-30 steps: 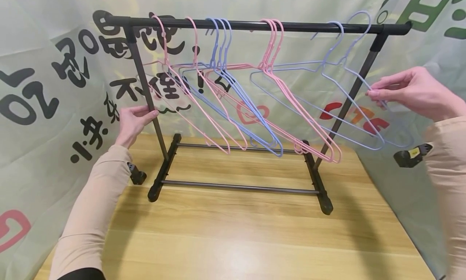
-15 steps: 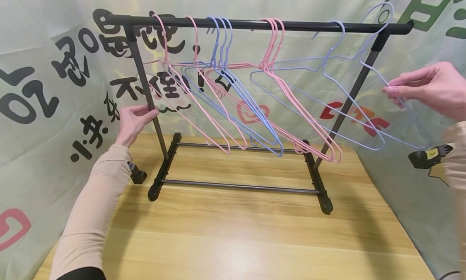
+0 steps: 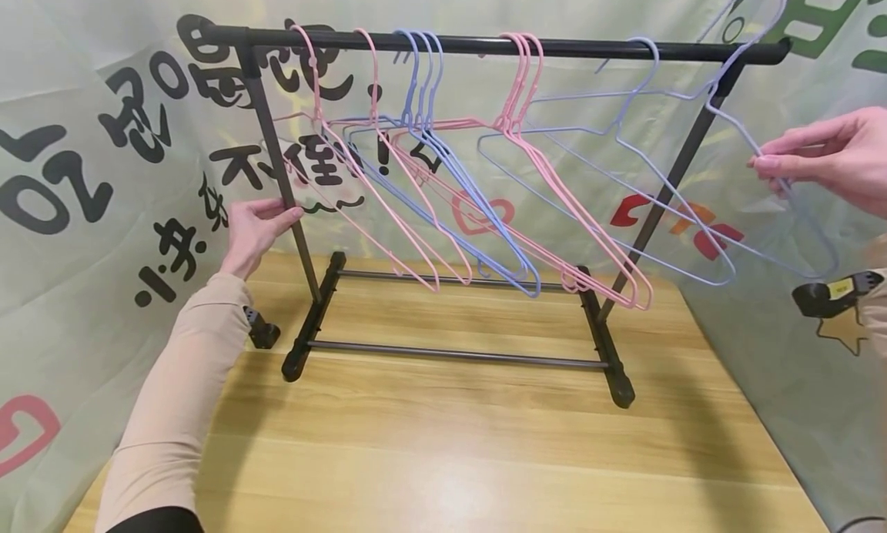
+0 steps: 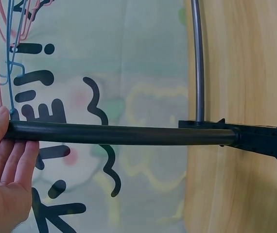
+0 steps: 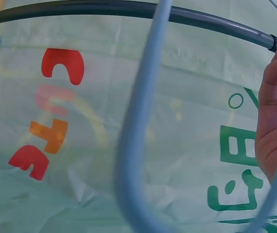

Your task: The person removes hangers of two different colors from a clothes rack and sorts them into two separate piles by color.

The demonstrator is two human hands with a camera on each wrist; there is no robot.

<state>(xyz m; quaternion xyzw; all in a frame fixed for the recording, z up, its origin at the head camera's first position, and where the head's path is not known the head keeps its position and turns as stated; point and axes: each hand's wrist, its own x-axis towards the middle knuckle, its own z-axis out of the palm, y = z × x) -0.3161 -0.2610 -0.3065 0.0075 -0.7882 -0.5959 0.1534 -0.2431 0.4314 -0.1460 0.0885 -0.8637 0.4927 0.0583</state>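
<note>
A black clothes rack (image 3: 457, 46) stands on the table. My left hand (image 3: 251, 231) grips its left post (image 4: 129, 134), thumb on one side and fingers on the other. At the right end, my right hand (image 3: 841, 159) pinches the sloping arm of a blue wire hanger (image 3: 736, 123). That hanger's hook rises above the rail's right end in the head view, and its wire crosses the right wrist view close up. Another blue hanger (image 3: 654, 62) hangs just left of it. Further left hang pink hangers (image 3: 540, 59), a blue group (image 3: 440, 59) and two separate pink ones.
Below the rack, two thin crossbars (image 3: 457, 354) join its black feet (image 3: 619, 387) on the wooden table (image 3: 443, 448). Behind and at both sides hangs a pale fabric backdrop (image 3: 62, 286) with printed lettering. Black wrist-camera mounts (image 3: 835, 294) show at the forearms.
My right hand has moved right and slightly up with the blue hanger, whose hook has risen above the rail and shifted toward its right end. My left hand has stayed on the post.
</note>
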